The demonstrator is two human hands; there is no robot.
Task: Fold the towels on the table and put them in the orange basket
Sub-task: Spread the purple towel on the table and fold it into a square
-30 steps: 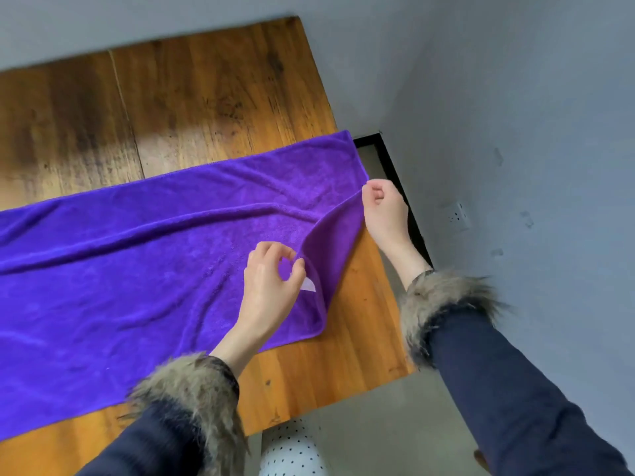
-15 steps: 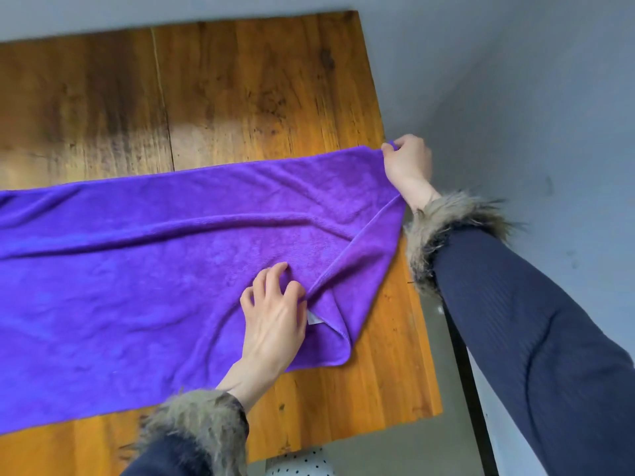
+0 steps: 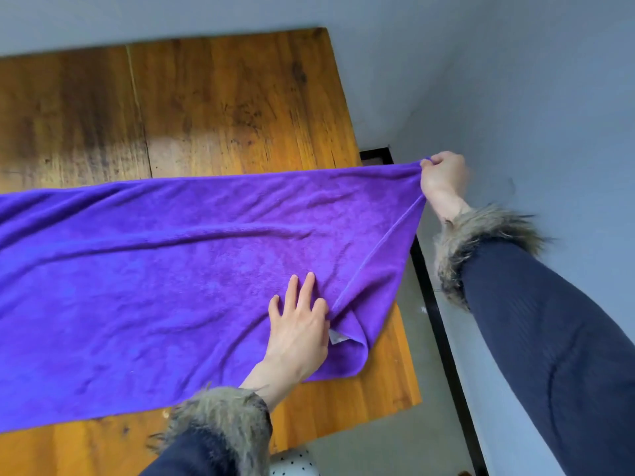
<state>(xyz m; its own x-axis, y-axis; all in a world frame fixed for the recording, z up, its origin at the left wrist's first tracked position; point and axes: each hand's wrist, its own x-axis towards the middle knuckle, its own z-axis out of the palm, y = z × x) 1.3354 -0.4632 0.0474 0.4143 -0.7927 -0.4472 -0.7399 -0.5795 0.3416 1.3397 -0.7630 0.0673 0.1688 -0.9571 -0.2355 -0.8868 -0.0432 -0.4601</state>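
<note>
A long purple towel lies spread across the wooden table, running off the left edge of the view. My right hand pinches its far right corner and holds it taut, lifted past the table's right edge. My left hand rests on the towel near its front right corner, fingers spread on the cloth and thumb tucked at a fold beside a small white label. The front right corner is rolled under itself. No orange basket is in view.
The table's right edge stands close to a grey wall, with a black strip along the floor between them. A white dotted object shows below the table's front edge.
My right hand has gone from the towel's near right edge to its far corner and pulled it outward and up. My left hand has flattened onto the cloth.
</note>
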